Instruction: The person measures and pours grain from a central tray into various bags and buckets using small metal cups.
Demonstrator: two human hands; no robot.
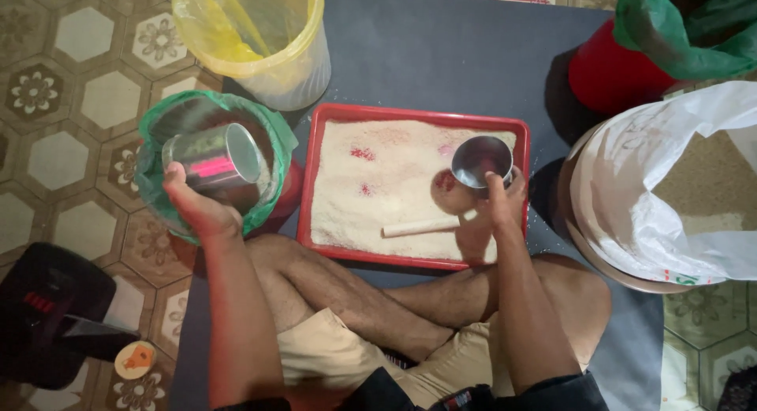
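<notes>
We sit cross-legged on a dark grey floor mat [441, 56], and straight ahead of us lies the shallow red rectangular plastic tray [315, 182], spread with a layer of pale fine grain. To our right stands a wide tub lined with a white plastic sack [654, 198] that holds more of the same pale grain; to our left a bucket lined with a green plastic bag [158, 135], and beyond it a clear bucket lined with yellow plastic [260, 40]. A red bucket with a green liner [607, 72] stands at the far right corner.

Our left hand [193, 206] holds a shiny cylindrical metal cup [213, 162] tipped on its side over the green-lined bucket, its open mouth turned to the right, toward the tray; the fingers are wrapped round its wall from below. Our right hand [497, 202] is over the near right part of the tray, fingers closed on the rim of a smaller round metal cup [479, 160] that stands mouth-up just beyond the fingertips, resting in the grain. The right hand is thus the nearer one to the tray's contents.

A short pale wooden rod [422, 227] lies on the grain just left of the right hand, its long axis running left to right, nearly parallel to the tray's near edge. A few red patches show where the grain is thin.
</notes>
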